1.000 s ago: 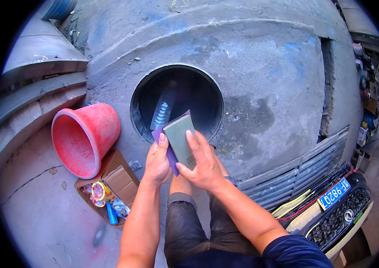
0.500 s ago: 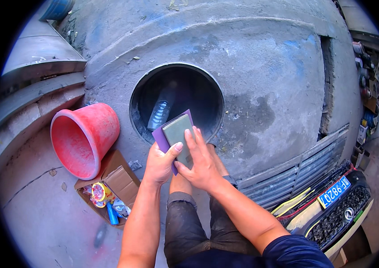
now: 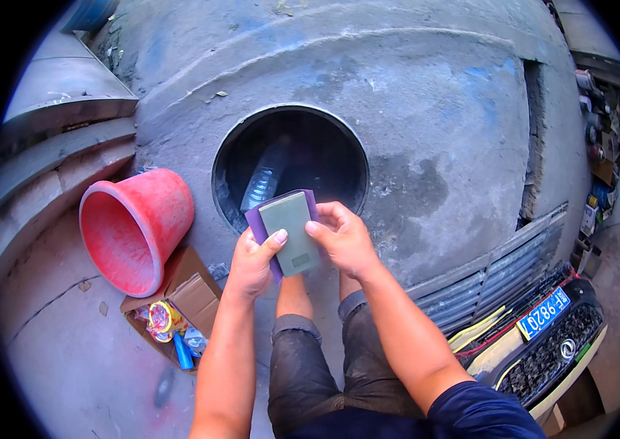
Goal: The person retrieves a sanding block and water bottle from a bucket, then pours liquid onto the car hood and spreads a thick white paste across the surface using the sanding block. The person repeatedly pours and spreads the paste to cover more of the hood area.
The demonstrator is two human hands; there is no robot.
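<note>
A flat grey-green rectangular block (image 3: pixel 289 230) lies against a purple sheet (image 3: pixel 257 222) that looks like sandpaper. The sheet sticks out past the block on the left and along its top. My left hand (image 3: pixel 253 262) grips both from the left, thumb on the block's face and fingers hidden underneath. From the right, my right hand (image 3: pixel 346 240) pinches the block and sheet near the upper right edge, its thumb at the rim and its fingers curled behind. Beyond them a round dark container (image 3: pixel 332 164) stands open, with a clear plastic bottle (image 3: pixel 262 183) leaning inside.
A red plastic bucket (image 3: pixel 167 201) is tipped on its side at left. Below it sits a cardboard box (image 3: pixel 196 293) with a yellow tape roll (image 3: pixel 160 320) and a blue cylinder (image 3: pixel 182 351). A car bumper (image 3: pixel 536 358) lies at right, beside a ribbed metal shutter (image 3: pixel 485 274).
My right hand has slid off the block's face to its right edge, uncovering the face. The block and sheet have turned more upright.
</note>
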